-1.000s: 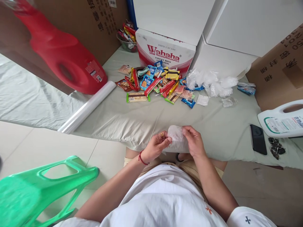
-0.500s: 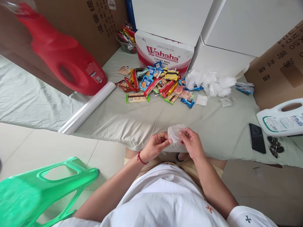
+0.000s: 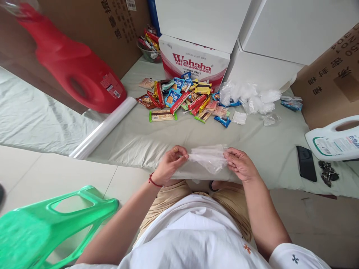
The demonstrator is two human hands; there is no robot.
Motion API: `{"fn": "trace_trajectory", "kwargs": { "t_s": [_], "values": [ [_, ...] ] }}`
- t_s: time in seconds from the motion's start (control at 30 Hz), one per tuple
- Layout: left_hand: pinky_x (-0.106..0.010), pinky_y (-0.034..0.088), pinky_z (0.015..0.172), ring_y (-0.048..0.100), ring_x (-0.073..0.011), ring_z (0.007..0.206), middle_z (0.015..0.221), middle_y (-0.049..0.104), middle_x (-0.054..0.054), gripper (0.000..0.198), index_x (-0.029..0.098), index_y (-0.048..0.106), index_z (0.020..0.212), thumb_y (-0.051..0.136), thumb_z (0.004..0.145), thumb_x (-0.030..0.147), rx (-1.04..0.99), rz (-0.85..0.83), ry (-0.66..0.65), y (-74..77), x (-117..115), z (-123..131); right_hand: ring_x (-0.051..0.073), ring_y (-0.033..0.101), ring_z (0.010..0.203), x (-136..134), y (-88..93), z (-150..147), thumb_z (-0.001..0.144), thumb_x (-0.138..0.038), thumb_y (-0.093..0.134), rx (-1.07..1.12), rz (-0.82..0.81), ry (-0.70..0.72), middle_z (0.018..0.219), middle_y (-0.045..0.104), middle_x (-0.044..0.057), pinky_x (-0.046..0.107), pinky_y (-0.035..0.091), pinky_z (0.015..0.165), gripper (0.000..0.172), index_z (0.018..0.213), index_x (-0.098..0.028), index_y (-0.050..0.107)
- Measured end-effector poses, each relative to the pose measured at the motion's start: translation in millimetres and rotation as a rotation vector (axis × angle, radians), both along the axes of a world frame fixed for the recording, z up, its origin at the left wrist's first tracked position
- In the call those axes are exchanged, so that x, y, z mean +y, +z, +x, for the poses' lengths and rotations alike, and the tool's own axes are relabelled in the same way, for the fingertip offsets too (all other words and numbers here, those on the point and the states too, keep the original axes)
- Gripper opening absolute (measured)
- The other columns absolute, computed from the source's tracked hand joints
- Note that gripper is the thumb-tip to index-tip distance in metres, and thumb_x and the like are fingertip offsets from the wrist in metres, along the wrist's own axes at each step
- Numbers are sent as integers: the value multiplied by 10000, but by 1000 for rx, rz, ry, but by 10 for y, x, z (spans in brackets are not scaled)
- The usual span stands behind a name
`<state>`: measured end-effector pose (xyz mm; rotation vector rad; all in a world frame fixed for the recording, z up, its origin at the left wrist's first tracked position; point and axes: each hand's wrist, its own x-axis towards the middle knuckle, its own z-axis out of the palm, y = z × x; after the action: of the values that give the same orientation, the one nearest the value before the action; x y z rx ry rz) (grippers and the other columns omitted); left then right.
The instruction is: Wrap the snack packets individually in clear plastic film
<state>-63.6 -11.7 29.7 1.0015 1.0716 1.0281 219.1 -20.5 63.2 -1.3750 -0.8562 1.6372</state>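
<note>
A clear plastic bag (image 3: 209, 157) is stretched sideways between my two hands, over the front edge of the covered surface. My left hand (image 3: 175, 160) pinches its left end between thumb and fingers. At the other end, my right hand (image 3: 238, 162) grips the bag with bent fingers. Beyond the bag lies a heap of wrapped snacks (image 3: 182, 99) in red, blue and yellow packets. To the right of the heap sits a pile of crumpled clear plastic bags (image 3: 249, 97), with a small folded white square (image 3: 239, 118) in front of it.
On the left, a red jug (image 3: 84, 71) stands by a roll of clear film (image 3: 103, 127). A Wahaba-style carton (image 3: 193, 61) is at the back. A phone (image 3: 306, 163), keys (image 3: 328, 173) and a white detergent bottle (image 3: 333, 140) lie right. A green stool (image 3: 33, 231) is at lower left.
My hands have moved apart, left hand to the left and right hand to the right. The bunched plastic bag is now drawn out wide between them.
</note>
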Motion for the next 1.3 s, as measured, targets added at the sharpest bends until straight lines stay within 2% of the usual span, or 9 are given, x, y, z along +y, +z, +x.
{"fn": "trace_trajectory", "kwargs": {
  "t_s": [0.13, 0.33, 0.5, 0.63, 0.77, 0.83, 0.93, 1.1, 1.3],
  "values": [
    [-223, 263, 493, 374, -75, 525, 605, 473, 42, 533, 189, 530, 698, 725, 804, 673, 67, -142, 272, 6, -117, 175, 72, 314, 509, -45, -96, -202, 667, -524, 909, -54, 152, -199, 588, 425, -62, 202, 220, 401, 412, 759, -213, 655],
    [-202, 137, 404, 511, -74, 517, 938, 683, -49, 566, 188, 612, 969, 774, 719, 669, -295, -545, -34, 96, -209, 586, 70, 329, 521, -152, -136, -340, 718, -516, 883, 2, 193, -263, 660, 443, -52, 203, 255, 406, 375, 796, -234, 648],
    [-172, 245, 439, 547, -102, 654, 752, 578, 4, 318, 183, 584, 812, 791, 577, 240, -699, -513, -77, 83, -95, 843, 54, 288, 506, -181, -185, -324, 665, -515, 915, 113, 132, -344, 670, 396, -63, 169, 231, 375, 461, 764, -228, 568],
    [-172, 166, 436, 422, -49, 552, 659, 531, 24, 323, 149, 609, 771, 854, 588, 253, -580, -474, -89, 31, -66, 944, 68, 363, 545, -265, -266, -250, 770, -596, 820, 33, 141, -368, 781, 509, -26, 185, 324, 421, 431, 884, -238, 608],
    [-191, 174, 442, 369, -36, 521, 585, 501, 32, 399, 141, 592, 670, 898, 582, 382, -429, -412, -8, -8, -68, 984, 202, 595, 964, -389, -266, -170, 815, -643, 761, -470, 507, -335, 1343, 556, 117, 350, 568, 776, 669, 1346, -290, 557],
    [-198, 188, 444, 376, -37, 516, 585, 519, 21, 433, 140, 591, 643, 901, 583, 437, -384, -382, -11, -6, -80, 986, 299, 522, 1257, -415, -249, -145, 743, -586, 852, -722, 683, -191, 1501, 475, 138, 472, 513, 1023, 748, 1372, -287, 578],
    [-205, 192, 441, 349, -35, 483, 540, 487, 36, 473, 148, 581, 617, 888, 619, 508, -315, -347, -70, 30, -92, 914, 334, 473, 1352, -373, -238, -84, 869, -498, 761, -820, 745, -51, 1313, 650, 98, 543, 407, 1140, 272, 1044, -291, 739],
    [-206, 172, 434, 346, -39, 457, 559, 531, 35, 419, 158, 667, 717, 935, 595, 455, -120, -309, -255, 146, 22, 372, 253, 658, 857, -133, -170, 225, 856, -589, 741, -427, 405, -233, 865, 710, 55, 394, 570, 773, 334, 872, -256, 725],
    [-224, 271, 479, 480, -110, 526, 637, 627, -16, 433, 155, 779, 916, 939, 564, 350, 200, -332, -446, 148, 425, -424, 108, 461, 444, 212, -157, 440, 641, -654, 876, -251, 58, -75, 518, 496, -46, 228, 314, 381, 532, 635, -208, 586]
  ]
}}
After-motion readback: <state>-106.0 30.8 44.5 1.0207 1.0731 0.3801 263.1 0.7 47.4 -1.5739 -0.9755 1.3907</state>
